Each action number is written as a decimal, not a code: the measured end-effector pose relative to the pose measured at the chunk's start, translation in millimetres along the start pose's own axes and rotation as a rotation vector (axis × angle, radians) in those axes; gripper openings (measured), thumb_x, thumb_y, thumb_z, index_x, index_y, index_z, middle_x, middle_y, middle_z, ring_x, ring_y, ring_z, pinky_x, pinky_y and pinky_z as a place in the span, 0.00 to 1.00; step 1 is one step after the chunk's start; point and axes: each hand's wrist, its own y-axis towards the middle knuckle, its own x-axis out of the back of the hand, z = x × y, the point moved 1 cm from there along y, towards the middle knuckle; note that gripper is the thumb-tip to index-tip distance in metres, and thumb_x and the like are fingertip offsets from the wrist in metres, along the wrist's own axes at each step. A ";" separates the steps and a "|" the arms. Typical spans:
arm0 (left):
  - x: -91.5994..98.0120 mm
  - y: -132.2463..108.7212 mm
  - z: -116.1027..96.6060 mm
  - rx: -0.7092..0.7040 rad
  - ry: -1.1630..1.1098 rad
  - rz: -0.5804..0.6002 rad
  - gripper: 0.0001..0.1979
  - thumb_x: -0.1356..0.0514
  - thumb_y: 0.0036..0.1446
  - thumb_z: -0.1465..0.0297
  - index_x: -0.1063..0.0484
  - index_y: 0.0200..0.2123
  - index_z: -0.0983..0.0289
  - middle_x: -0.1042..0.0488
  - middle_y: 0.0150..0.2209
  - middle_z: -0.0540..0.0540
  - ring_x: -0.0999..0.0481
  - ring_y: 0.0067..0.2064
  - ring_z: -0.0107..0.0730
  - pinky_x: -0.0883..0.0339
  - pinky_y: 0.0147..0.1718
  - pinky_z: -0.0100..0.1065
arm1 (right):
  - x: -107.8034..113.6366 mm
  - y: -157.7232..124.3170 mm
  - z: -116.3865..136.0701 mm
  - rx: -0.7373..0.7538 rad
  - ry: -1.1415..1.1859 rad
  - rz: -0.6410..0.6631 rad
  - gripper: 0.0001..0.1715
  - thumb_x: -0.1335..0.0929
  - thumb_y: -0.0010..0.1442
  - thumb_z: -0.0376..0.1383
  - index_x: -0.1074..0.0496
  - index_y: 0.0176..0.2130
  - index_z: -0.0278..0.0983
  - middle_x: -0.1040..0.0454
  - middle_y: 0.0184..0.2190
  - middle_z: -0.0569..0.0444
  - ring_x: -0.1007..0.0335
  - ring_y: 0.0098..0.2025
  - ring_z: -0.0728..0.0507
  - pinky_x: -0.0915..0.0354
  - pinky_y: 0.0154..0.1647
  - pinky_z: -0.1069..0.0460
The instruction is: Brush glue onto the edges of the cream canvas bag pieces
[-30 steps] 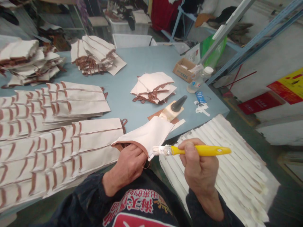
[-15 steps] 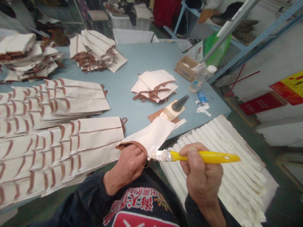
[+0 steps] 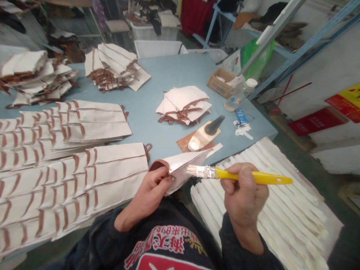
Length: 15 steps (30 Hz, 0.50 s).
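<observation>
Two bare hands work at the front edge of a pale blue table in the head camera's view, a white, brown-edged fabric-like piece held tilted between the wearer's body and the tabletop. The left hand is closed on the piece's brown-trimmed end, its fingers and thumb pinching the rim. The right hand grips a yellow-handled paintbrush, its whitened bristles over the piece; whether they touch it cannot be told.

Just beyond, near the table's front edge, a cream block with a dark grey cone sits on a flat brown pad. Toward the right corner lie a small blue packet and a torn white scrap; along the right edge stand a clear bottle with a white cap and an open cardboard box.

A loose pile of white, brown-trimmed pieces rests mid-table, and another lies near the far edge. Overlapping rows of similar pieces fill the left side up to the front edge. Beside the table's front right corner, long white strips lie side by side.
</observation>
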 end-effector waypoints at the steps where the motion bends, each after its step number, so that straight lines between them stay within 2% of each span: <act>1: 1.3 1.3 -0.4 0.075 -0.116 -0.007 0.14 0.39 0.67 0.65 0.29 0.28 0.63 0.29 0.31 0.51 0.34 0.31 0.29 0.41 0.29 0.31 | -1.8 -0.8 -1.3 0.012 0.012 0.003 0.23 0.30 0.74 0.49 0.26 0.31 0.38 0.40 0.16 0.65 0.45 0.15 0.53 0.46 0.16 0.57; 3: 2.6 3.0 0.2 0.192 -0.334 -0.021 0.12 0.33 0.64 0.61 0.22 0.34 0.64 0.28 0.30 0.50 0.35 0.29 0.28 0.42 0.28 0.29 | -7.0 -4.3 -2.6 0.031 0.038 0.007 0.23 0.30 0.75 0.49 0.26 0.31 0.38 0.40 0.17 0.65 0.45 0.15 0.53 0.46 0.17 0.57; 6: 1.6 2.9 0.4 0.295 -0.534 -0.057 0.16 0.27 0.58 0.59 0.17 0.42 0.65 0.28 0.27 0.48 0.36 0.26 0.25 0.43 0.26 0.27 | -19.1 -11.1 -4.1 0.030 0.072 0.032 0.22 0.31 0.75 0.48 0.26 0.32 0.39 0.39 0.17 0.65 0.44 0.15 0.52 0.45 0.17 0.56; 10: -0.9 -1.1 -4.6 0.331 -0.588 -0.080 0.19 0.23 0.55 0.57 0.15 0.42 0.66 0.28 0.25 0.48 0.37 0.24 0.24 0.45 0.23 0.25 | -39.2 -16.0 -11.6 0.023 0.076 0.096 0.22 0.33 0.77 0.49 0.27 0.34 0.39 0.38 0.17 0.65 0.41 0.16 0.52 0.43 0.19 0.56; 15: -0.4 -4.7 -8.8 0.338 -0.588 -0.091 0.18 0.22 0.54 0.56 0.14 0.39 0.65 0.30 0.23 0.47 0.38 0.23 0.23 0.43 0.23 0.25 | -49.7 -15.0 -23.9 0.065 -0.005 0.021 0.24 0.35 0.77 0.51 0.29 0.34 0.40 0.34 0.18 0.64 0.37 0.18 0.50 0.39 0.21 0.55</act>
